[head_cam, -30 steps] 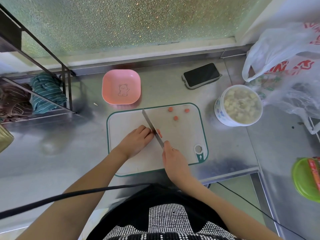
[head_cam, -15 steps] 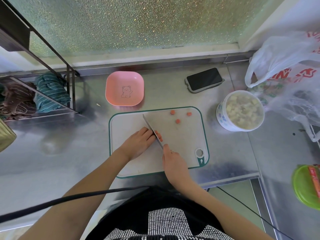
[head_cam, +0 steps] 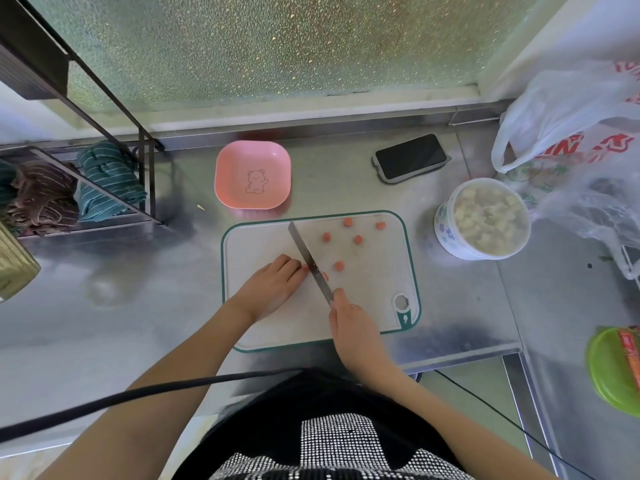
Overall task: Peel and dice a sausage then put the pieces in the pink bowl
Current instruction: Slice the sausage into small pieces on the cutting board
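Note:
On the white cutting board [head_cam: 367, 306] my left hand [head_cam: 273, 287] holds down the sausage, which is almost wholly hidden under its fingers. My right hand [head_cam: 349, 320] grips the handle of a knife [head_cam: 308, 259], whose blade stands on the board right against my left fingertips. A small orange bit of sausage [head_cam: 325, 276] shows just right of the blade. Several orange diced pieces [head_cam: 358, 239] lie scattered on the board's far right part. The pink bowl [head_cam: 252, 174], with a bear drawing, sits empty behind the board.
A phone [head_cam: 410, 156] lies at the back right. A white tub of pale cubes [head_cam: 483, 218] stands right of the board, plastic bags [head_cam: 575, 140] behind it. A green plate [head_cam: 614, 368] is at far right. A black rack with folded cloths [head_cam: 107, 181] stands at left.
Two more diced pieces now lie on the board to the right of the blade. The knife has stayed beside my left fingertips, and the camera has shifted slightly.

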A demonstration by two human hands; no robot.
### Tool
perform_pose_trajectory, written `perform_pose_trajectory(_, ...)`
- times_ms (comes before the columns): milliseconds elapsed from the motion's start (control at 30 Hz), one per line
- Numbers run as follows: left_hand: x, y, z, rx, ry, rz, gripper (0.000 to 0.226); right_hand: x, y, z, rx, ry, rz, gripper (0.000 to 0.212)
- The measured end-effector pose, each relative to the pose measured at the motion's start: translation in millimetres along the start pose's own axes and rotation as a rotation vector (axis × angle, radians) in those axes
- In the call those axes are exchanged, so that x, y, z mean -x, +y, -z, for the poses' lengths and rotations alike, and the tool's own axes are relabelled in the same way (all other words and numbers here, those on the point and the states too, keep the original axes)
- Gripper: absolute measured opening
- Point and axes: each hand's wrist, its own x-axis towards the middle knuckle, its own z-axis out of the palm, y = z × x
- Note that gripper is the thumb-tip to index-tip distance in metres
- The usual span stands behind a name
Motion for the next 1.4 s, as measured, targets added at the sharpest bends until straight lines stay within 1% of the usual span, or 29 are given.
perform_pose_trajectory(100, -1.1, 1.4, 2.6, -0.026, -0.034, 0.003, 0.049, -0.2, -1.2, -2.2, -0.016, -0.017, -0.004, 0.027)
perform_pose_trajectory(333, -1.8, -0.8, 2.9, -0.047, -0.061, 0.004, 0.044, -2.1, -4.8, -4.1, 0.045, -0.042, 0.007, 0.025)
perform_pose_trajectory(467, -1.6, -1.3, 3.0, -0.038, -0.065, 0.001, 0.047, -2.9, -12.8, -1.3, 0.116, -0.047, 0.015, 0.027)
perform_pose_trajectory(567, -1.8, -1.1, 1.9, -0.026, -0.057, 0.004, 0.044, -3.7, -13.8, -4.9, 0.167, -0.021, 0.005, 0.032)
perform_pose_trajectory(733, -1.0, -1.1, 1.4, -0.014, -0.057, 0.008, 0.045, -6.1, -11.9, -5.9, 0.128, -0.019, 0.022, 0.034)
perform_pose_trajectory(833, -2.4, -0.9, 2.4, -0.010, -0.051, 0.012, 0.041, -4.1, -7.5, -6.8, 0.120, 0.019, 0.030, 0.034)
perform_pose_trajectory(867, -2.3, -1.4, 1.7, -0.009, -0.047, 0.012, 0.041, -3.8, -5.1, -7.2, 0.117, 0.036, 0.025, 0.035)
perform_pose_trajectory(1000, -0.1, -2.7, 1.2, -0.012, -0.039, 0.017, 0.040, -3.5, 2.0, -5.7, 0.083, 0.009, -0.064, 0.037)
perform_pose_trajectory(1167, 4.1, -5.9, 5.0, -0.004, 0.029, -0.014, 0.039, -3.7, -3.8, -5.4, 0.019, 0.032, -0.041, 0.029)
perform_pose_trajectory(1400, 7.2, -4.0, 7.7, 0.000, 0.018, 0.008, 0.047, -2.9, -15.4, -3.7, 0.030, -0.020, 0.027, 0.027)
